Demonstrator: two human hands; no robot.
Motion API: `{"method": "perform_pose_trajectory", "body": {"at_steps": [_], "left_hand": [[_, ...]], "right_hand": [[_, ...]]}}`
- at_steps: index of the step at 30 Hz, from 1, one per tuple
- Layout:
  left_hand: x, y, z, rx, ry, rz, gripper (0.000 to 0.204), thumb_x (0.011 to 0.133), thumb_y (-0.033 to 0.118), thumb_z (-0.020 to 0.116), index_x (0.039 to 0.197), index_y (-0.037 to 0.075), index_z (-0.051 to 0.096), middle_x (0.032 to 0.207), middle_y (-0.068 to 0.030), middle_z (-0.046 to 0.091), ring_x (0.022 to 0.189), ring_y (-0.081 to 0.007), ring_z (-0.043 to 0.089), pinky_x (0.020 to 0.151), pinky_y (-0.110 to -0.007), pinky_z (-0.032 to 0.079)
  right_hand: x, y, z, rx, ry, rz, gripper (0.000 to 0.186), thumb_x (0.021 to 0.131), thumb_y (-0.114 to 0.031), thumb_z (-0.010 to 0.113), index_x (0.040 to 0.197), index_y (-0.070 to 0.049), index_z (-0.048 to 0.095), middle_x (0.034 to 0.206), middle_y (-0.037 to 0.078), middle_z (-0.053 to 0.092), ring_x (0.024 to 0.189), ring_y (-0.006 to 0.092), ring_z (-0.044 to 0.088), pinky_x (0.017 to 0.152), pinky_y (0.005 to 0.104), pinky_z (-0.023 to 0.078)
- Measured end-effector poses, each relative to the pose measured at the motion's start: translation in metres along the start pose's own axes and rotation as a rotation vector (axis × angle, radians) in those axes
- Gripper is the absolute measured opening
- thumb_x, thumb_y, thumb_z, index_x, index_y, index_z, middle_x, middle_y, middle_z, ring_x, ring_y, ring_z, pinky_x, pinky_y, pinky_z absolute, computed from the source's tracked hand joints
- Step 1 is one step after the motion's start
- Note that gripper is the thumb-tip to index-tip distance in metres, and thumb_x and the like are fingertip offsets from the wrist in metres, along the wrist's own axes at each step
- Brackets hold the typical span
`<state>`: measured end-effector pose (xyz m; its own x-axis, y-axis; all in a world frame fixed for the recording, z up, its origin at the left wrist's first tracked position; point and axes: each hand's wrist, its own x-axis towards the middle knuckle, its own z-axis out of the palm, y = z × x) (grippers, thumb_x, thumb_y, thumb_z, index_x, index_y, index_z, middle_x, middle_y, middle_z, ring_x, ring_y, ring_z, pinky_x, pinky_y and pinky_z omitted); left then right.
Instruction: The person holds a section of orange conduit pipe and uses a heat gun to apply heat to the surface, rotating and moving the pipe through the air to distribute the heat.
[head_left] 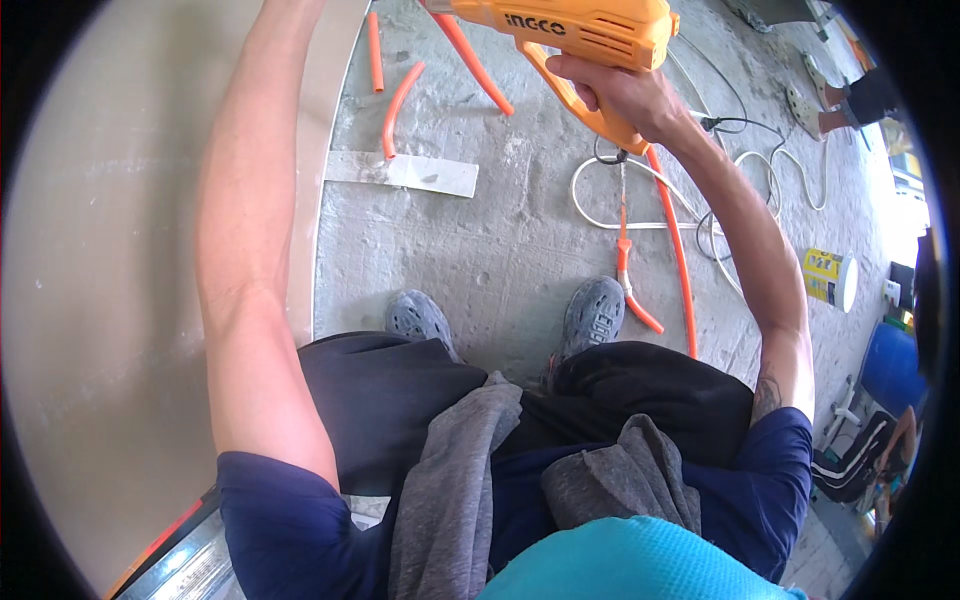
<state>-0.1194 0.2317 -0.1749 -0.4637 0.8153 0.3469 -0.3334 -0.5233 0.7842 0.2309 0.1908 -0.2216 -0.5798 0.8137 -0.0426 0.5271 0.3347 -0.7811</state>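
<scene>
Orange heat gun [590, 30] at top edge of my view, right hand [635, 100] curled firmly around its looped handle. Left hand beyond top edge; I cannot tell its grip. Orange tube [472, 58] slants from near gun's nose across concrete floor [500, 240]. Left of it, two shorter pieces [375, 52], one reaching white strip [435, 176]. Right of shoes [594, 315]: longer tube [676, 240], looped white cable [650, 227], yellow-and-white bucket [825, 277].
</scene>
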Motion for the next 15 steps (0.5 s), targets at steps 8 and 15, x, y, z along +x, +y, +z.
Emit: {"method": "perform_pose_trajectory", "body": {"at_steps": [8, 15], "left_hand": [[0.003, 0.007, -0.004, -0.016, -0.027, -0.009, 0.038, 0.112, 0.045, 0.036, 0.100, 0.011, 0.049, 0.074, 0.0002, 0.050, 0.063, -0.0122, 0.050, 0.064, -0.030, 0.048], [0.002, 0.003, -0.005, -0.010, 0.034, -0.005, 0.039, 0.111, 0.047, 0.038, 0.100, 0.012, 0.050, 0.072, -0.0001, 0.051, 0.063, -0.0140, 0.050, 0.063, -0.031, 0.048]], "right_hand": [[0.000, 0.009, 0.001, 0.140, -0.047, -0.047, 0.026, 0.088, -0.032, 0.079, 0.087, -0.007, 0.072, 0.060, -0.003, 0.057, 0.052, 0.0069, 0.054, 0.051, 0.0252, 0.045], [-0.004, 0.030, 0.004, 0.077, -0.104, -0.004, 0.022, 0.094, -0.029, 0.074, 0.091, -0.008, 0.071, 0.065, -0.003, 0.058, 0.055, 0.0055, 0.050, 0.054, 0.0251, 0.042]]}}
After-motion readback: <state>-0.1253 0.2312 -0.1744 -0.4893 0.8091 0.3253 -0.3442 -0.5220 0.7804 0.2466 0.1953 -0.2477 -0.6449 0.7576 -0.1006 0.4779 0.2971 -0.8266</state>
